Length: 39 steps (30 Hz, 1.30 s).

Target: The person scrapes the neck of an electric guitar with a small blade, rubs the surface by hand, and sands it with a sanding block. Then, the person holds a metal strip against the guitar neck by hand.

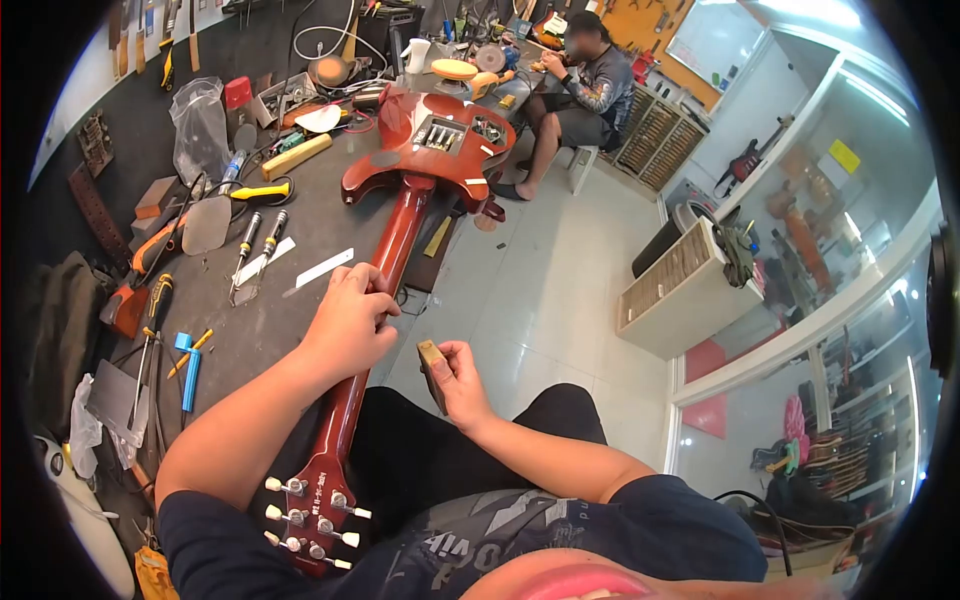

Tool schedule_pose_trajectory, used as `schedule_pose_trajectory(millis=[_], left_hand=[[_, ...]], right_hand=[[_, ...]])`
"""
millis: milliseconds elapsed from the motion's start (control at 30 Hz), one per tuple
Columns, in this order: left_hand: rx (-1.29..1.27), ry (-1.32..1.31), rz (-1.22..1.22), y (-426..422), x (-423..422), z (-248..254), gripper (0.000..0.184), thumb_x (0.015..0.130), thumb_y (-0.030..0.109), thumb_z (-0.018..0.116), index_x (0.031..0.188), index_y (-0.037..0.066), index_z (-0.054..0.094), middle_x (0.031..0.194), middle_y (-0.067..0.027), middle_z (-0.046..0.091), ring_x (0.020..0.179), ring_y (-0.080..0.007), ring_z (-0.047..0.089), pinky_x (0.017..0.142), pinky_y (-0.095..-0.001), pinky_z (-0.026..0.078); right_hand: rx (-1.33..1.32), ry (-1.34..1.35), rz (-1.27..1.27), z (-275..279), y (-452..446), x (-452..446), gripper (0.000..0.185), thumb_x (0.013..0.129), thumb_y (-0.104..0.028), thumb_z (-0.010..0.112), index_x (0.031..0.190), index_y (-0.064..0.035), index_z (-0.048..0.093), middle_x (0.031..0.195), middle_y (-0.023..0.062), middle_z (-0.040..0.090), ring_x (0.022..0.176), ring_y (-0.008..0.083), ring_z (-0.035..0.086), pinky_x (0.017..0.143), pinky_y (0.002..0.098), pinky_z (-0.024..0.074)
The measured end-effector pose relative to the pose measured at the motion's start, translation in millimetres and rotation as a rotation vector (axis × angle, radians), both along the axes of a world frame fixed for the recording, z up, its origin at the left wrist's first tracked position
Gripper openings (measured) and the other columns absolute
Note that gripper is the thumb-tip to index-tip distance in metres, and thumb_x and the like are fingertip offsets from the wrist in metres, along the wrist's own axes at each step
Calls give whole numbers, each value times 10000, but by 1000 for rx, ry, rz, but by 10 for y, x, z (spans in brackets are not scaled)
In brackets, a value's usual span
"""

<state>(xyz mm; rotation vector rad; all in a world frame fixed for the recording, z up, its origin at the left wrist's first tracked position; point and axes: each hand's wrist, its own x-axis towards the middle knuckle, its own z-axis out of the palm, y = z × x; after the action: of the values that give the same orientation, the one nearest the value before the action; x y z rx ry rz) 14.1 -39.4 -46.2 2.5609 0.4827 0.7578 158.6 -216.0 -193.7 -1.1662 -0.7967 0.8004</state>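
Note:
A dark red electric guitar (400, 232) lies face down, its body on the workbench and its neck running toward me. The open back cavity shows springs, and tuning pegs line the headstock (318, 510) near my lap. My left hand (350, 320) is on the middle of the neck, with its fingers curled over it. Beside the neck, above my lap, my right hand (462, 385) grips a small brown wooden block (431, 362) between thumb and fingers. The block is apart from the guitar.
Two screwdrivers (260, 248), a white strip (325, 268), a blue tool (188, 375) and a yellow-handled screwdriver (158, 300) lie on the workbench (300, 222). Another person (590, 85) sits at the far end. A drawer cabinet (675, 285) stands right, by glass panels.

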Motion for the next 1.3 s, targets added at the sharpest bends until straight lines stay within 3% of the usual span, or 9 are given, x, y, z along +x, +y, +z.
schedule_pose_trajectory(millis=[533, 833, 1300], left_hand=[[-3, 13, -5, -10, -11, 15, 208, 780, 22, 731, 963, 36, 828, 1213, -109, 627, 1202, -347, 587, 1035, -458, 550], [7, 5, -1, 32, 16, -44, 208, 810, 4, 703, 960, 49, 840, 1220, -107, 632, 1199, -347, 578, 1058, -470, 535], [-24, 11, 23, -6, 17, 4, 204, 777, 7, 765, 966, 39, 837, 1191, -94, 644, 1194, -345, 587, 1034, -443, 559]], right_hand=[[-18, -84, 18, 117, -10, -192, 531, 1121, -454, 684, 1384, -46, 471, 1208, 59, 583, 1083, 147, 570, 961, 329, 503], [-76, -260, 79, 151, -90, -246, 684, 1048, -509, 770, 1423, -28, 461, 1306, 149, 613, 1234, 263, 601, 1117, 420, 476], [-61, -266, 86, 149, -89, -230, 678, 1034, -482, 796, 1407, -17, 474, 1277, 159, 639, 1197, 270, 632, 1078, 409, 502]])
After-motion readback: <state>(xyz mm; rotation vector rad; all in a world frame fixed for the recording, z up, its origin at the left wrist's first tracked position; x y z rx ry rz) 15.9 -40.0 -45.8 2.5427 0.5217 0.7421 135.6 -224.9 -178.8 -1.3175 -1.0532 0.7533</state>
